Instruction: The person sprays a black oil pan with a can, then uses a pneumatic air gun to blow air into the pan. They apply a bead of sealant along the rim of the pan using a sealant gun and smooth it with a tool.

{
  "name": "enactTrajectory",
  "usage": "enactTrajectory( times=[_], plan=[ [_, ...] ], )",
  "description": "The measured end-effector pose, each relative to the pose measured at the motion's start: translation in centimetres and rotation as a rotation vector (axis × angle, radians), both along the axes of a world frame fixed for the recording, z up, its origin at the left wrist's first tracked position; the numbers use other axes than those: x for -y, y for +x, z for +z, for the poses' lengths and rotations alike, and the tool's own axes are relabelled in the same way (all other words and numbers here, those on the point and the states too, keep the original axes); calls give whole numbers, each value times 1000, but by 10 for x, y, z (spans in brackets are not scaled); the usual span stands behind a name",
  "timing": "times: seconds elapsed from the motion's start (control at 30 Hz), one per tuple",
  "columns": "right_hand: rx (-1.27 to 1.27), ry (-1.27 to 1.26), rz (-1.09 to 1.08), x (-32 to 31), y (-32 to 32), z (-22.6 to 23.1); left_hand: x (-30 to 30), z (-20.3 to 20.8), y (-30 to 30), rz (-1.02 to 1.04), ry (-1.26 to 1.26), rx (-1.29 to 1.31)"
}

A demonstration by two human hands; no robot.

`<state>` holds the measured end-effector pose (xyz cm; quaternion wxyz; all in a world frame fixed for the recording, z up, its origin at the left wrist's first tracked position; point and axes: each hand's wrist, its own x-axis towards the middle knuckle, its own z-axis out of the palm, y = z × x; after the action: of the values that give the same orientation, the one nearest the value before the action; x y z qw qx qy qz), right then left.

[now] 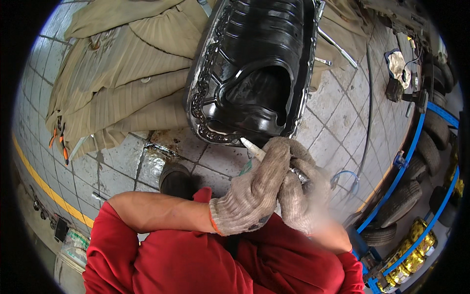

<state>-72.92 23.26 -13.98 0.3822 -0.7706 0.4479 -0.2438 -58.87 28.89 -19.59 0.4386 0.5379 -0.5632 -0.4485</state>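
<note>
A black metal oil pan lies with its hollow side up in front of me. Along its flange runs a lumpy, glossy dark bead of sealant. Both my hands wear grey-white knit gloves and are closed around a sealant tube, whose pale tapered nozzle points at the pan's near edge. My left hand wraps the tube just behind the nozzle. My right hand presses against it from the right, and a bit of silvery tube shows between the gloves. Most of the tube is hidden. A hazy smear blurs the right wrist.
Tan cloth spreads over the tiled floor around the pan. Orange-handled pliers lie at the left, a long chrome tool right of the pan. A black cable crosses the tiles. Tyres fill a blue rack at right.
</note>
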Motion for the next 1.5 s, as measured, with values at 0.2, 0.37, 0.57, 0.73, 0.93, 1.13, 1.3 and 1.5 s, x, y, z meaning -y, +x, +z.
enactTrajectory(
  times=[0.2, 0.37, 0.57, 0.73, 0.93, 1.13, 1.3, 1.5],
  plan=[
    [-169, 4, 46, 6, 6, 16, -2, -1, -2, 41, -63, 124],
    [-163, -21, 67, -1, -1, 10, -14, 5, 10, -311, -115, 409],
    [-225, 76, 57, 2, 4, 24, -3, 4, 11, -235, 225, -283],
    [-316, 88, 41, 3, 8, 29, -41, -24, -18, -342, 168, -111],
    [-326, 388, -63, 6, 12, 40, -7, 6, 16, -235, 74, -162],
    [-374, 418, -23, 13, 14, 47, -7, 3, 2, -97, -104, 114],
    [-297, 391, -2, 12, 11, 41, 1, 6, -17, 236, -316, 506],
    [-335, 386, -1, 10, 10, 43, 4, 5, -17, 284, -425, 639]
  ],
)
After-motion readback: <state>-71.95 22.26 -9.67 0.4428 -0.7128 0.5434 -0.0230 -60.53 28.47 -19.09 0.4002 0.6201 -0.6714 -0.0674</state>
